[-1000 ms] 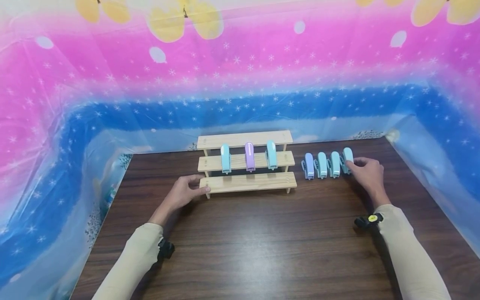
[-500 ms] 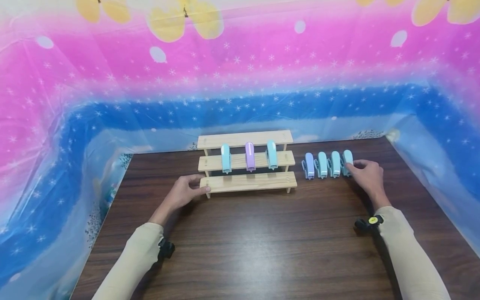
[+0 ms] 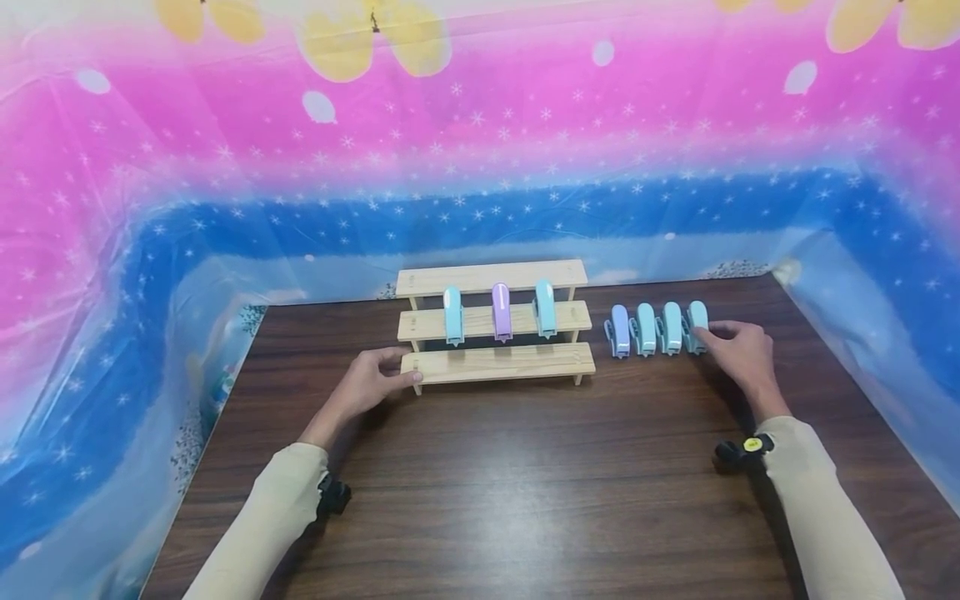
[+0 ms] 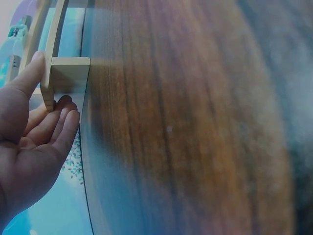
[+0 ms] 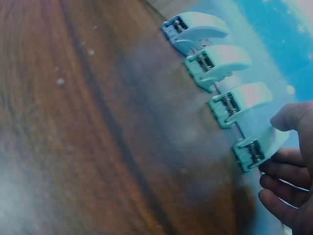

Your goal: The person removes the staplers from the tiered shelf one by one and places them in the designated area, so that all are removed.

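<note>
At the wooden three-tier rack, my left hand grips the left end of the lowest step. In the left wrist view, the thumb lies along one side of the board and the fingers curl beneath it. My right hand pinches a mint-green stapler by its right side, at the end of a row on the table. Beside it stand two more mint-green staplers and a periwinkle one, all spring ends towards me. In the right wrist view, the held stapler touches thumb and fingers.
On the rack's middle step stand a light-blue stapler, a purple one and another light-blue one. The dark wooden table extends in front. A patterned cloth rises behind and at both sides.
My right hand has lowered the end stapler slightly, bringing it level with the others in the row. The left hand stays on the rack. The head view shifts a little.
</note>
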Action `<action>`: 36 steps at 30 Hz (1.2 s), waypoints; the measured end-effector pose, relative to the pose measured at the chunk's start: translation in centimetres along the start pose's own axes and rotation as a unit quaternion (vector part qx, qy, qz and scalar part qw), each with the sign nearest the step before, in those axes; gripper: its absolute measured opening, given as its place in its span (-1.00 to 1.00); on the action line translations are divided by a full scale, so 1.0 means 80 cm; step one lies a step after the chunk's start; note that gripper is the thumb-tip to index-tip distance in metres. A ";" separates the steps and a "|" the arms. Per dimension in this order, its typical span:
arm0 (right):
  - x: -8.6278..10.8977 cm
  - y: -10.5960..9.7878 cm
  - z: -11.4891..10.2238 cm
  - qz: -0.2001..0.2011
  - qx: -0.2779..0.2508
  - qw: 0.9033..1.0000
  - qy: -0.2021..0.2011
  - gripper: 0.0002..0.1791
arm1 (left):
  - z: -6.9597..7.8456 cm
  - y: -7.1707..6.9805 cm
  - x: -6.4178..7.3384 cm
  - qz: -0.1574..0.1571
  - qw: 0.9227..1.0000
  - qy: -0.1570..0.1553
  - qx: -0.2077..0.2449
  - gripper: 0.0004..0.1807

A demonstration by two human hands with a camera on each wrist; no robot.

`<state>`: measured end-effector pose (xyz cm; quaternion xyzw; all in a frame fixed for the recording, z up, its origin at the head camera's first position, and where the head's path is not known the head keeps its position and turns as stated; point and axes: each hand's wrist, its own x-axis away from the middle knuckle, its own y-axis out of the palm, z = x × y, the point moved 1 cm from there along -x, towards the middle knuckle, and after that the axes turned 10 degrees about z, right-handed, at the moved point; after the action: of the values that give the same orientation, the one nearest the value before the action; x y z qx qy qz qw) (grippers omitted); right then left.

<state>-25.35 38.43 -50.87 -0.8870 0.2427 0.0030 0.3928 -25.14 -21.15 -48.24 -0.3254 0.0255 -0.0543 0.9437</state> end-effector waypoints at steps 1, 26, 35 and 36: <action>0.000 -0.002 -0.001 0.003 -0.002 1.000 0.000 -0.15 | 0.000 0.000 0.000 0.000 1.000 0.000 0.001 -0.29; 0.027 -0.046 -0.105 0.021 -0.042 0.993 -0.106 -0.27 | -0.002 0.001 -0.001 0.003 1.000 0.004 0.000 -0.30; 0.040 -0.028 -0.138 -0.001 -0.080 0.986 -0.146 -0.37 | -0.001 0.001 -0.002 0.000 1.000 0.006 -0.001 -0.30; 0.041 -0.026 -0.141 -0.007 -0.084 0.986 -0.145 -0.37 | -0.001 0.001 -0.002 0.000 1.000 0.007 -0.001 -0.30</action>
<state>-23.63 30.31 -42.26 -0.9086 0.1762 0.1495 0.3479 -25.29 -21.16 -48.35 -0.3263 0.0318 -0.0563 0.9431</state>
